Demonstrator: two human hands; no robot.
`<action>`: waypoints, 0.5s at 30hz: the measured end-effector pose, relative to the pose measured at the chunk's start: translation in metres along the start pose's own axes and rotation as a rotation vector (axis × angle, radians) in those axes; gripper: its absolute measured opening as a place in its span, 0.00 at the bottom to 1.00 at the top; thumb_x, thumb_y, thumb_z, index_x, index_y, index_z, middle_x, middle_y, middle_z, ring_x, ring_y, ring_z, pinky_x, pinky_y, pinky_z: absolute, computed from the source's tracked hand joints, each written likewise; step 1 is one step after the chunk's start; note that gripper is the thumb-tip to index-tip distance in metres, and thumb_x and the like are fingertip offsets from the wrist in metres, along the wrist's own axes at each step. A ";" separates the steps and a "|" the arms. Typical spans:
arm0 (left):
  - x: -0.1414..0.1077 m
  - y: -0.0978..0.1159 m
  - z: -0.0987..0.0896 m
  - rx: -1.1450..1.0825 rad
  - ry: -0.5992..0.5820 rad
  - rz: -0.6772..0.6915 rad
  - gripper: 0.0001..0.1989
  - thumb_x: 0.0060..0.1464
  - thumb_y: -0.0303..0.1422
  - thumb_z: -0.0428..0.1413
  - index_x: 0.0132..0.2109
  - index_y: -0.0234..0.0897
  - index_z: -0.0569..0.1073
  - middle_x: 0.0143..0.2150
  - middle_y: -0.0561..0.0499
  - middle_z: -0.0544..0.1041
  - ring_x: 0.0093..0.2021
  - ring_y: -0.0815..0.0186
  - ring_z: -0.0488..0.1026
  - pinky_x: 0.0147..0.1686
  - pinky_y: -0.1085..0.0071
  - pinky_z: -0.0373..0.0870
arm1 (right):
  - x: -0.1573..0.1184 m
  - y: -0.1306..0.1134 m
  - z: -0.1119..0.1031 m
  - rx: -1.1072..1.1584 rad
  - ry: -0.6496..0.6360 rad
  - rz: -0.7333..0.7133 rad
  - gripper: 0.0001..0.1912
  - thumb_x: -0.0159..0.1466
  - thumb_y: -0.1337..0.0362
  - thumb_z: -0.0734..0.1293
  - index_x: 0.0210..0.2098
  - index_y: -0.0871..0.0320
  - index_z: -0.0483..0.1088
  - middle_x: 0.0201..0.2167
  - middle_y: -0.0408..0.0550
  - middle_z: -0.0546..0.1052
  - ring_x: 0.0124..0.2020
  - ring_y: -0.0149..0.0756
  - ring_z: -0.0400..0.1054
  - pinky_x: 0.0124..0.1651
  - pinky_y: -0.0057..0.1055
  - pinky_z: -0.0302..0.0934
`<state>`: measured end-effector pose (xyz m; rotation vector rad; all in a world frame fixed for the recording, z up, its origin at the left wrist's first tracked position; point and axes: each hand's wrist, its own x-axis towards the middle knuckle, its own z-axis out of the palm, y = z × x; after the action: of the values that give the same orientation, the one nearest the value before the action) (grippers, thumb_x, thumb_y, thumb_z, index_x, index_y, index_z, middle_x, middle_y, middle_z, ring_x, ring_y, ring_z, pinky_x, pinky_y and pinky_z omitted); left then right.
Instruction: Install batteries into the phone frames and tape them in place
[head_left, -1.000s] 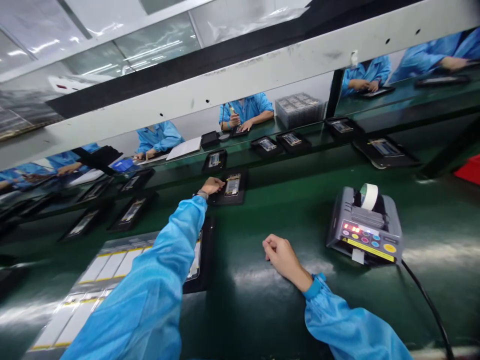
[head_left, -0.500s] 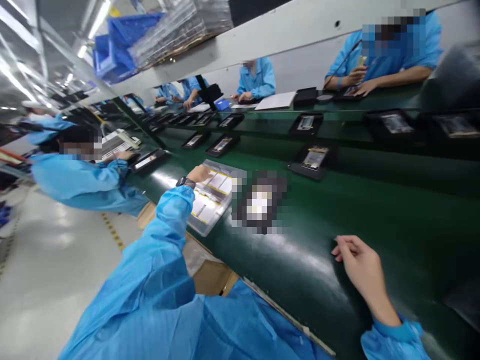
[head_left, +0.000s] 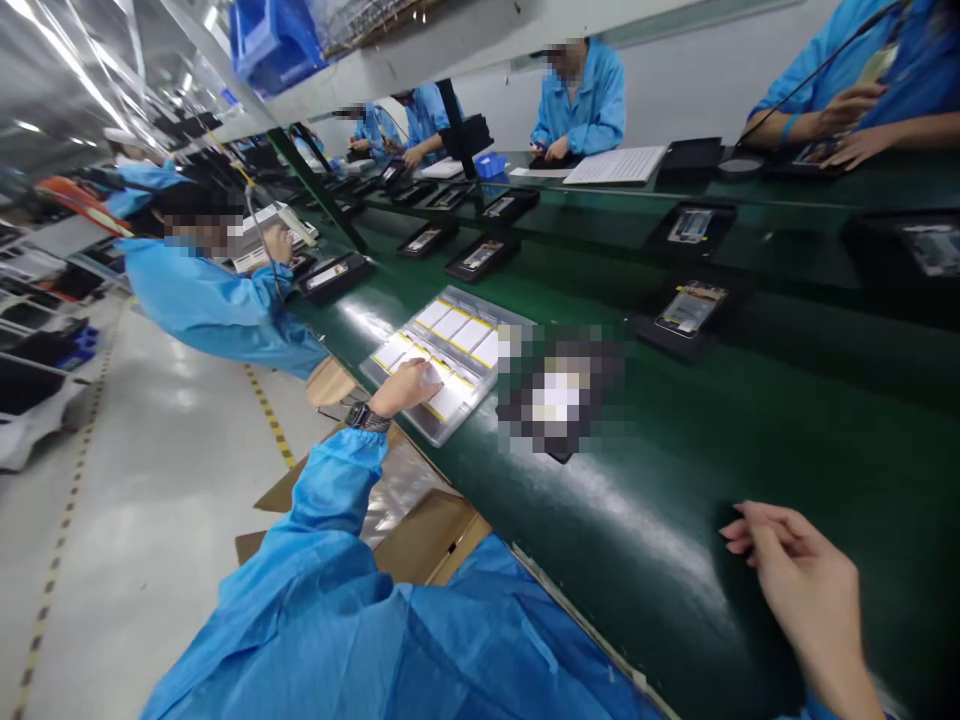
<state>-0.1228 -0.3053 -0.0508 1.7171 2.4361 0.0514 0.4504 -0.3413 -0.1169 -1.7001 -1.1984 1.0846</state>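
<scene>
My left hand (head_left: 411, 387), with a dark watch at the wrist, reaches over a clear plastic tray (head_left: 439, 432). Rows of flat white rectangular phone batteries (head_left: 451, 324) with yellow edges lie in this tray. The fingers bend down onto the front row; their tips are blurred, so whether they grip a battery is hidden. My right hand (head_left: 802, 570) is loosely curled just above or on the green bench at the right, with nothing visible in it. Between the hands, beside the clear tray, sits a black tray (head_left: 562, 455) with a light device in it, mostly pixelated.
Several black trays hold opened phones, one phone (head_left: 691, 308) lying behind the pixelated tray. A raised shelf (head_left: 570, 210) runs along the back of the green bench (head_left: 660, 500). A cardboard box (head_left: 427, 535) stands below its front edge. Co-workers in blue sit at left (head_left: 217, 300) and opposite (head_left: 581, 115).
My left hand has moved from the back part of the clear tray to its front row, uncovering the back row of batteries. The view has shifted; my right hand keeps its loose curl.
</scene>
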 end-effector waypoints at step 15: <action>-0.003 0.045 -0.031 0.330 -0.003 -0.151 0.17 0.60 0.30 0.49 0.50 0.30 0.78 0.50 0.27 0.79 0.53 0.38 0.76 0.50 0.50 0.70 | -0.003 -0.006 -0.002 0.110 0.013 -0.031 0.25 0.58 0.41 0.72 0.36 0.59 0.75 0.24 0.52 0.78 0.22 0.35 0.70 0.23 0.28 0.64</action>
<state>-0.0850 -0.2907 -0.0142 1.6370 2.6826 -0.3917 0.4496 -0.3426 -0.1101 -1.5971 -1.1322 1.0988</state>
